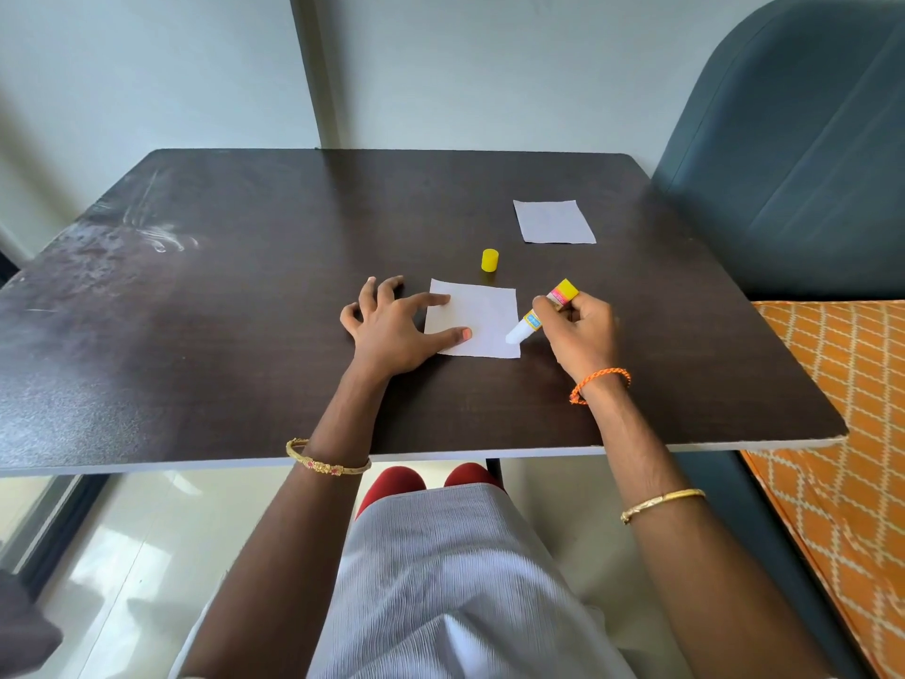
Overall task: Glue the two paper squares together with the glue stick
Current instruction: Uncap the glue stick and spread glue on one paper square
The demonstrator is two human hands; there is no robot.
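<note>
On the dark table [245,296], slightly right of centre, lies the near paper square [482,313], flat on the surface. The left hand [392,330] rests at its 9 o'clock edge, palm down, fingers spread wide; index fingertip and thumb tip press on the sheet's left margin, the other three fingers arch onto bare tabletop. It pins the sheet and grips nothing.

The right hand [580,330] sits at the square's 3 o'clock side, fingers curled tight around the glue stick [541,311]. Stick is tilted, yellow base up toward 1 o'clock, exposed white glue tip down toward 7 o'clock. The tip meets the paper near its lower right corner; actual contact versus a hair's gap cannot be told, as the tip is slightly blurred.

The yellow cap [489,260] stands upright on the table at 12 o'clock from the near square, just beyond its far edge, not touching it.

The second paper square [554,221] lies flat at roughly 1 o'clock from the first, well apart from it, near the table's far right corner.

An orange cord bracelet [600,384] circles the right wrist. A blue-grey chair [793,149] stands past the table at 2 o'clock; orange patterned fabric [842,433] lies at 4 o'clock.
</note>
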